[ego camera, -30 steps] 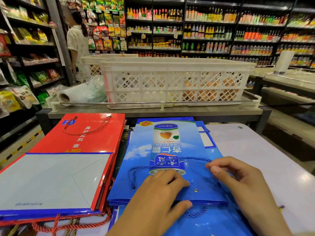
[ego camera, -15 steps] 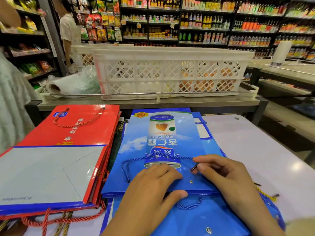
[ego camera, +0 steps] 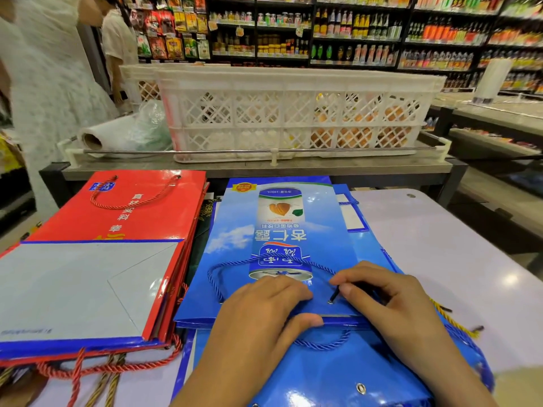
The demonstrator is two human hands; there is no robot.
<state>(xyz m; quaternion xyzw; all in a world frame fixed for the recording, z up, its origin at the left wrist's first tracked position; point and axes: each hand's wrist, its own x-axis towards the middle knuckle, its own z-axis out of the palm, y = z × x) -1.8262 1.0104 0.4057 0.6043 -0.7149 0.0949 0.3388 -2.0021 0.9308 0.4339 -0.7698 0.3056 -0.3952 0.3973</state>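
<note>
**Presently: cord tip held at the eyelet of the top blue bag**

The blue paper gift bag [ego camera: 279, 230] lies flat on top of a stack of like bags, printed side up, with its mouth edge toward the person. The stack sits on the pale table [ego camera: 440, 259], just right of a pile of red gift bags [ego camera: 132, 218].

1. Left hand [ego camera: 264, 309]: rests palm down on the bag near its mouth edge. The fingers are straight and pressed together on the paper. The thumb lies along the near edge of the bag.
2. Right hand [ego camera: 393, 301]: thumb and forefinger pinch the black tip [ego camera: 335, 295] of the blue cord handle [ego camera: 235, 264]. The tip stands tilted, with its lower end at the metal eyelet [ego camera: 330, 302]. The other fingers are curled loosely behind.
3. Cord: its free length loops across the printed can on the bag face, from the left eyelet to the pinched tip.

A second blue bag [ego camera: 338, 374] lies beneath, nearer the person, with 1 eyelet showing. A yellow cord [ego camera: 443, 312] lies on the table beside the right wrist.

Behind the table, a white lattice crate [ego camera: 293, 113] stands on a counter, beside a roll of plastic bags [ego camera: 100, 136].
</note>
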